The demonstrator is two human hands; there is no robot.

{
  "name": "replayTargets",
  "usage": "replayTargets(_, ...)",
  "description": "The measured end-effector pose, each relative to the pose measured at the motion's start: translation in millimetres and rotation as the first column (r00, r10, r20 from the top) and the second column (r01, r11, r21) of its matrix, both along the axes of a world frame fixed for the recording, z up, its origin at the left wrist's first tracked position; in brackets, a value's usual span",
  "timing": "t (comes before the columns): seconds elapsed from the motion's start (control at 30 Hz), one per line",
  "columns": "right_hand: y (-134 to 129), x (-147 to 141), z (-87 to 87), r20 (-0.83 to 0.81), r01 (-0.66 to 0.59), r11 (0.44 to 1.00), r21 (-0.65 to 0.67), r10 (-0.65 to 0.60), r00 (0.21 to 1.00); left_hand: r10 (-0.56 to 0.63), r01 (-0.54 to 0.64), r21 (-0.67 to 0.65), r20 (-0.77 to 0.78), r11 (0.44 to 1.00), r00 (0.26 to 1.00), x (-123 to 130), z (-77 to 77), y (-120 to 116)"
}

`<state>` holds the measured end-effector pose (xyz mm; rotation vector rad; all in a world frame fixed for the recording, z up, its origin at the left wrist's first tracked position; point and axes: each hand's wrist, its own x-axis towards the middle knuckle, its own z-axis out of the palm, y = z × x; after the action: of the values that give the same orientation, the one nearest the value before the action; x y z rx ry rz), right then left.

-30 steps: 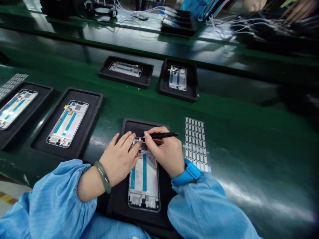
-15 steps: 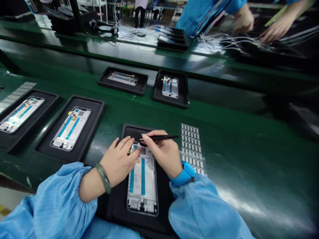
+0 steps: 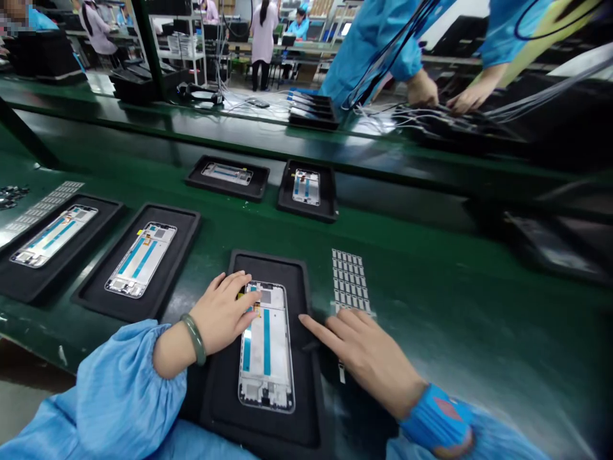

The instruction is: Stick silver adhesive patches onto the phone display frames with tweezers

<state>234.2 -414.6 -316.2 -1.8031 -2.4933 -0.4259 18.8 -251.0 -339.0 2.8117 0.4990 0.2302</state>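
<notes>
A phone frame [image 3: 278, 358], silver with blue strips, lies in a black tray [image 3: 313, 409] in front of me. My left hand [image 3: 225, 313] rests over its upper left part, fingers spread on the frame. A yellow tab shows beside those fingertips. My right hand [image 3: 364, 351] is over the tray's right edge and the lower end of a sheet of small pale parts [image 3: 350, 278]. Its foremost finger points left; the others are bent. From under it pokes a dark tip [image 3: 311, 347], apparently the tweezers, mostly hidden by the hand.
Two more trays with phone frames [image 3: 141, 259] [image 3: 55, 236] lie to the left, and two [image 3: 227, 172] [image 3: 306, 185] farther back. Another part sheet [image 3: 45, 207] is at far left. Across the raised ledge, a co-worker's hands [image 3: 445, 96] are among cables.
My right hand has moved right and down, from the frame's top edge to beside the part sheet. The tweezers, plain before, are now mostly hidden. My left hand stays on the frame.
</notes>
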Motion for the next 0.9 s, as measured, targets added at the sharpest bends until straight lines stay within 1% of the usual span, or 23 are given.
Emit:
replayTargets(0.07,2.0,4.6,-6.6,0.051,-0.104,0.994,0.034,0.102,0.993,-0.005,0.006,-0.042,0.035,0.999,0.999,-0.7,-1.2,1.3)
replayTargets(0.13,5.9,14.8,-8.4,0.087,-0.190,0.980,0.053,0.185,0.979,0.009,0.002,-0.092,0.115,0.996,0.993,-2.6,-1.7,4.7)
replayTargets(0.2,5.7,33.8,-8.6,0.106,-0.211,0.975,0.071,0.203,0.973,0.060,-0.034,-0.126,0.211,0.991,0.976,-5.6,-1.4,10.6)
replayTargets(0.23,3.2,47.1,-9.3,0.103,-0.179,0.980,0.085,0.170,0.980,0.094,-0.061,-0.135,0.252,0.989,0.963,-7.4,-1.2,14.2)
replayTargets(0.27,-0.7,62.6,-10.9,0.082,-0.116,0.987,0.111,0.107,0.991,0.128,-0.091,-0.141,0.288,0.986,0.949,-9.1,-1.3,17.8)
replayTargets(0.3,-5.5,79.9,-13.3,0.060,-0.029,0.994,0.106,0.022,0.998,0.159,-0.118,-0.145,0.317,0.982,0.935,-10.4,-2.0,21.2)
replayTargets(0.37,-15.9,117.4,-20.0,-0.019,0.169,0.984,0.061,-0.168,0.986,0.191,-0.153,-0.135,0.351,0.979,0.916,-10.6,-6.1,26.4)
replayTargets(0.4,-20.4,135.9,-23.6,-0.077,0.292,0.954,0.067,-0.287,0.955,0.197,-0.167,-0.113,0.351,0.979,0.916,-9.0,-9.5,27.9)
replayTargets(0.43,-23.8,153.3,-27.0,-0.096,0.368,0.926,0.084,-0.360,0.928,0.202,-0.187,-0.077,0.336,0.979,0.920,-6.1,-13.5,28.8)
replayTargets(0.5,-26.6,182.8,-32.6,-0.129,0.492,0.861,0.134,-0.477,0.870,0.209,-0.220,0.007,0.281,0.976,0.937,4.0,-22.2,29.1)
replayTargets(0.57,-23.5,203.0,-36.6,-0.185,0.614,0.765,0.195,-0.586,0.789,0.194,-0.215,0.068,0.231,0.974,0.953,19.7,-28.7,28.9)
replayTargets(0.6,-20.1,209.2,-38.0,-0.220,0.657,0.724,0.212,-0.619,0.754,0.174,-0.195,0.081,0.215,0.977,0.961,29.5,-30.5,29.1)
replayTargets(0.67,-11.8,212.8,-39.9,-0.290,0.701,0.681,0.213,-0.641,0.711,0.125,-0.145,0.091,0.196,0.985,0.973,52.9,-31.5,31.2)
replayTargets(0.73,-5.3,204.3,-40.1,-0.369,0.730,0.647,0.220,-0.637,0.677,0.099,-0.119,0.103,0.181,0.988,0.979,80.7,-30.3,36.3)
replayTargets(0.8,-5.2,184.5,-38.0,-0.451,0.755,0.619,0.217,-0.622,0.640,0.103,-0.124,0.114,0.175,0.986,0.979,110.7,-29.0,44.5)
replayTargets(0.9,-21.2,140.1,-31.3,-0.591,0.809,0.553,0.199,-0.591,0.549,0.172,-0.196,0.122,0.187,0.973,0.967,153.3,-28.1,61.8)
